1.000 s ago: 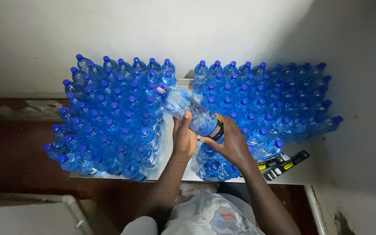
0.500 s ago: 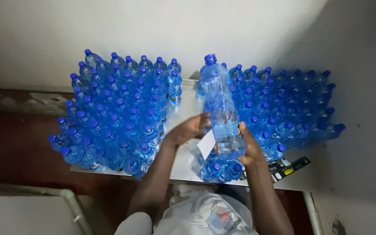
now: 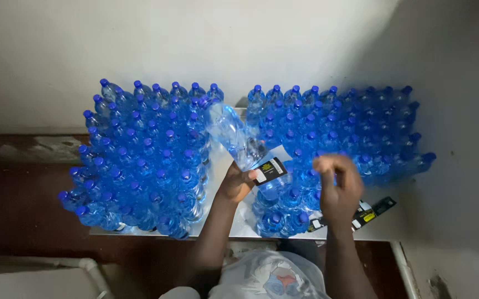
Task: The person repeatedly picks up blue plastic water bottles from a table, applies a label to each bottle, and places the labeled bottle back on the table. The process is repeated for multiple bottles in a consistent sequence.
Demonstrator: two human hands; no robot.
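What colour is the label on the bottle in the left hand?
Black with a white patch, on the label of the clear bottle; head view.

Bottle block (image 3: 140, 160) left, second block (image 3: 350, 130) right, tilted bottle (image 3: 234, 135) between, on table (image 3: 234, 224)

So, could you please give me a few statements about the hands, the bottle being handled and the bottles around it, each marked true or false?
1. The left hand grips a clear blue plastic bottle that is tilted. True.
2. The held bottle carries a black label near the left hand. True.
3. The right hand also grips that bottle. False: it is off the bottle, above the right group of blue-capped bottles.
4. The bottles stand in a single block. False: a left group and the right group, with a gap between.
5. Black labels lie by the right hand on the table's edge. True.
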